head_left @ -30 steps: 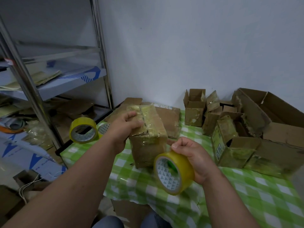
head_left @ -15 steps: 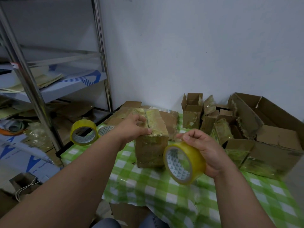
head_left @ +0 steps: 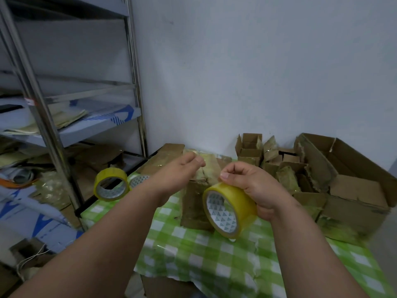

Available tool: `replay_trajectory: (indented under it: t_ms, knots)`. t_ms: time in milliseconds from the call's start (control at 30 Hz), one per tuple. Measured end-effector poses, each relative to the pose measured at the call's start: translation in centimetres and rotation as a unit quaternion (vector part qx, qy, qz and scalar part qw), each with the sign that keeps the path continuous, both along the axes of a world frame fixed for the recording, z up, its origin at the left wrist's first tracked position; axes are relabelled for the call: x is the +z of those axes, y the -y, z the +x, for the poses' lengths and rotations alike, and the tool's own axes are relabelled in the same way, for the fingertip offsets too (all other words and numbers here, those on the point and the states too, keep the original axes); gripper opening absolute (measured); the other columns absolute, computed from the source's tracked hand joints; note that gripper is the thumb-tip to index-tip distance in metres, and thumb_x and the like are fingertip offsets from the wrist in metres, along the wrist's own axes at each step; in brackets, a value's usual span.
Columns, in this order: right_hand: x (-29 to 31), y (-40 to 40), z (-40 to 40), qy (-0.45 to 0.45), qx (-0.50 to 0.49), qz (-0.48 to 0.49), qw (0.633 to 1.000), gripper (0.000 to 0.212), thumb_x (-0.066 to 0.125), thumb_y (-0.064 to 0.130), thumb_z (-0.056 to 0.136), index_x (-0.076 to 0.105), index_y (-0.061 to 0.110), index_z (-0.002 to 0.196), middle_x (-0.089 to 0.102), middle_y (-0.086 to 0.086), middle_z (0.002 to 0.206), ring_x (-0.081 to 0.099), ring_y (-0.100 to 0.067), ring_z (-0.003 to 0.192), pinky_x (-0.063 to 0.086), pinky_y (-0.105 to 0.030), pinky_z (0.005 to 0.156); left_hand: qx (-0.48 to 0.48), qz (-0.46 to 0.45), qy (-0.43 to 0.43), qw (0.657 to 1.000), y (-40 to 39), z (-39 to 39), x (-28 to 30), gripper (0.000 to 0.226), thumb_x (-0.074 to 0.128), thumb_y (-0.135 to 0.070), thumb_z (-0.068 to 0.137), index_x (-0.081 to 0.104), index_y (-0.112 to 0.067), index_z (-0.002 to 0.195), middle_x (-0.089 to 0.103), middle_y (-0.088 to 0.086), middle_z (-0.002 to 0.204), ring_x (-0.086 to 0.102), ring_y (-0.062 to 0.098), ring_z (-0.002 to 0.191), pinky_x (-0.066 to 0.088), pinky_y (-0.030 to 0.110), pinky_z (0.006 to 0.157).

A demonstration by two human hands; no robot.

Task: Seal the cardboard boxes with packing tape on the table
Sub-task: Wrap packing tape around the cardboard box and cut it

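A small cardboard box, wrapped in yellowish tape, stands upright on the green checked tablecloth. My right hand grips a yellow packing tape roll just in front of the box's right side, thumb on top of the roll. My left hand hovers above the box's top left. Its thumb and fingertips are pinched together a short way from the roll, apparently on the tape's loose end, though the clear strip itself is hard to make out.
Two more tape rolls sit at the table's left corner. A flat taped box lies behind. Several small open boxes and a large torn carton crowd the right. A metal shelf rack stands to the left.
My left hand lifted off the box's top and pinched its fingers near the roll. My right hand raised the roll and brought it closer to the box.
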State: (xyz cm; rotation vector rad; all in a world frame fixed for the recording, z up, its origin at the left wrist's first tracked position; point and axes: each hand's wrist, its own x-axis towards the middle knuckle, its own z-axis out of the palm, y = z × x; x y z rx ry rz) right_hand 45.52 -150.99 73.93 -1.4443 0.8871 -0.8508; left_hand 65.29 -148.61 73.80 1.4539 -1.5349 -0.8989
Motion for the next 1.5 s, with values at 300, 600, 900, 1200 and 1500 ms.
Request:
replay_trajectory:
  t_ms: [300, 600, 900, 1200, 1500]
  knots:
    - [1.4, 0.7, 1.4, -0.037, -0.011, 0.028, 0.999, 0.012, 0.072, 0.009, 0.085, 0.071, -0.001, 0.092, 0.070, -0.018, 0.087, 0.065, -0.028, 0.077, 0.055, -0.042, 0.079, -0.057, 0.033, -0.054, 0.996, -0.7, -0.1, 1.1, 0.049, 0.078, -0.061, 0.058, 0.062, -0.020, 0.081, 0.070, -0.005, 0.109, 0.065, 0.018, 0.105, 0.049, 0.036, 0.092]
    - [3.0, 0.5, 1.9, -0.067, 0.018, 0.015, 0.997, 0.014, 0.065, 0.000, 0.084, 0.077, 0.001, 0.093, 0.074, -0.022, 0.093, 0.070, -0.033, 0.084, 0.058, -0.042, 0.083, -0.069, 0.034, -0.089, 0.993, -0.5, 0.0, 1.7, 0.020, 0.072, -0.015, 0.087, 0.061, 0.001, 0.084, 0.072, -0.001, 0.093, 0.064, 0.015, 0.082, 0.048, 0.031, 0.079]
    - [1.9, -0.7, 1.2, -0.020, 0.152, 0.040, 0.987, 0.073, 0.079, -0.006, 0.062, 0.054, 0.014, 0.128, 0.071, -0.011, 0.117, 0.068, -0.029, 0.107, 0.055, -0.042, 0.090, 0.003, 0.011, -0.253, 0.967, -0.6, 0.5, 1.0, 0.035, 0.063, 0.000, 0.088, 0.055, -0.016, 0.058, 0.058, 0.009, 0.080, 0.053, 0.029, 0.090, 0.044, 0.044, 0.080]
    - [4.2, 0.2, 1.0, -0.124, 0.050, -0.136, 0.982, 0.068, 0.087, 0.029, 0.046, 0.063, 0.028, 0.110, 0.073, -0.013, 0.094, 0.071, -0.031, 0.089, 0.056, -0.051, 0.087, 0.025, -0.021, -0.378, 0.925, -0.5, 2.2, 0.8, 0.025, 0.051, -0.001, 0.093, 0.047, -0.010, 0.070, 0.055, 0.010, 0.077, 0.054, 0.022, 0.074, 0.046, 0.046, 0.073]
    - [4.8, -0.1, 1.9, -0.218, -0.005, -0.275, 0.937, 0.044, 0.072, 0.005, 0.070, 0.061, 0.034, 0.101, 0.069, 0.007, 0.094, 0.068, -0.013, 0.081, 0.057, -0.028, 0.069, 0.150, -0.037, -0.278, 0.948, -1.0, 2.2, 0.4, 0.026, 0.057, -0.009, 0.096, 0.051, -0.013, 0.071, 0.054, 0.006, 0.075, 0.050, 0.024, 0.084, 0.051, 0.050, 0.090]
